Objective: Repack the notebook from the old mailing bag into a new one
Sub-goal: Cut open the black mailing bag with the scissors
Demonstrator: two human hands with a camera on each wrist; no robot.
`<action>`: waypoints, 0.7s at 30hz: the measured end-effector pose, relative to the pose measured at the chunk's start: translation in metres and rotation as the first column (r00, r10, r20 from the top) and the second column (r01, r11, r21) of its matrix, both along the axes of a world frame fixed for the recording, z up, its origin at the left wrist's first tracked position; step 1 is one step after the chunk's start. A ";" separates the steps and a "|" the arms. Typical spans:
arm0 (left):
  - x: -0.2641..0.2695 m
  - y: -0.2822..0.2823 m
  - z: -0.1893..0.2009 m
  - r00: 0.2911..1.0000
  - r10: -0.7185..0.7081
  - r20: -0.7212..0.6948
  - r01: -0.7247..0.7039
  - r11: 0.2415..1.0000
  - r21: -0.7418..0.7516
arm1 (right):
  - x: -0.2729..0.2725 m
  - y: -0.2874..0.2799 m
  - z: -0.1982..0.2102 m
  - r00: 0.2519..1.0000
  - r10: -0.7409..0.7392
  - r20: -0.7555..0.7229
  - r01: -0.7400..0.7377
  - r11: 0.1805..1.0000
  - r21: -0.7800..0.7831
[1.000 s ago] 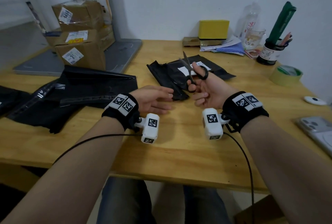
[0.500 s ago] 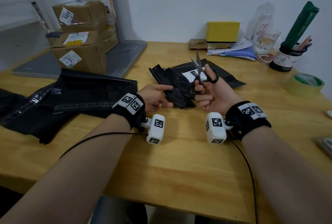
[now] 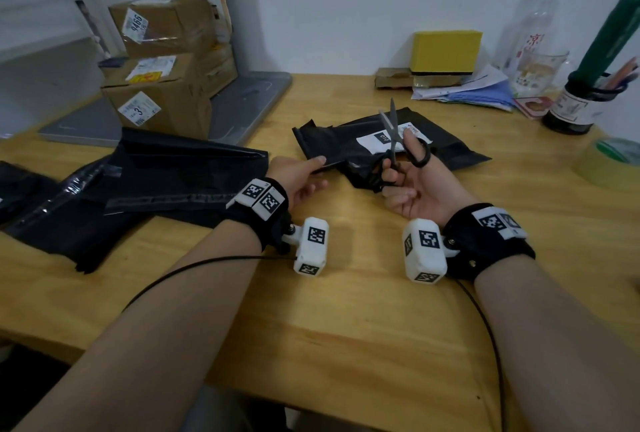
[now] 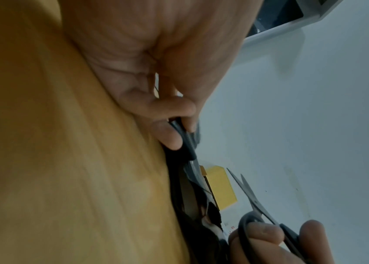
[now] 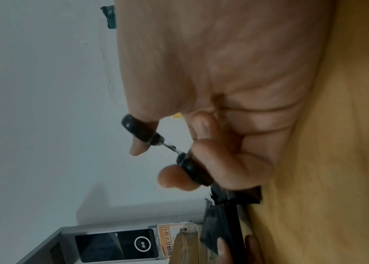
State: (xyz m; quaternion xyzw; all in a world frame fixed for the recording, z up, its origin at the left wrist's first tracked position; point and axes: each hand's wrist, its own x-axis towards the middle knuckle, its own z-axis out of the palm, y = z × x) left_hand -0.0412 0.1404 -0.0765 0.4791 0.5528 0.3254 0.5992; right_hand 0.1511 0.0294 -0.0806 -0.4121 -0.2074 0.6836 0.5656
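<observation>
Head view: the old mailing bag point(image 3: 349, 140), black with a white label point(image 3: 375, 140), lies flat on the wooden table point(image 3: 346, 327), its long axis running left to right and angled slightly away toward the right. The notebook cannot be seen anywhere; whether it sits inside the bag cannot be told. The left hand point(image 3: 294, 178) pinches the bag's near left edge between thumb and fingers; in the left wrist view the fingertips point(image 4: 167, 137) close on a thin black fold. The right hand point(image 3: 412, 182) grips the scissors point(image 3: 394, 140), thumb through one black loop and fingers through the other, blades parted narrowly and pointing up and away from the person. The lower loop and the bag's near corner blur together behind the fingers. A second pile of black mailing bags point(image 3: 138, 182) lies to the left, partly cut off by the frame edge. Cardboard boxes point(image 3: 159, 64) stand behind it.
</observation>
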 end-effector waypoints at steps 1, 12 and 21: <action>0.000 0.000 0.000 1.000 0.014 0.012 -0.014 1.000 0.001 | -0.001 0.000 0.000 1.000 0.008 0.011 -0.008 1.000 0.002; 0.004 0.000 -0.005 0.979 0.154 0.134 -0.166 0.983 0.083 | -0.002 0.000 0.001 0.999 0.027 0.047 -0.026 0.999 -0.018; 0.002 -0.003 0.000 0.992 0.012 0.123 -0.019 0.999 0.049 | -0.002 0.001 0.000 0.999 0.027 0.022 -0.027 0.999 -0.019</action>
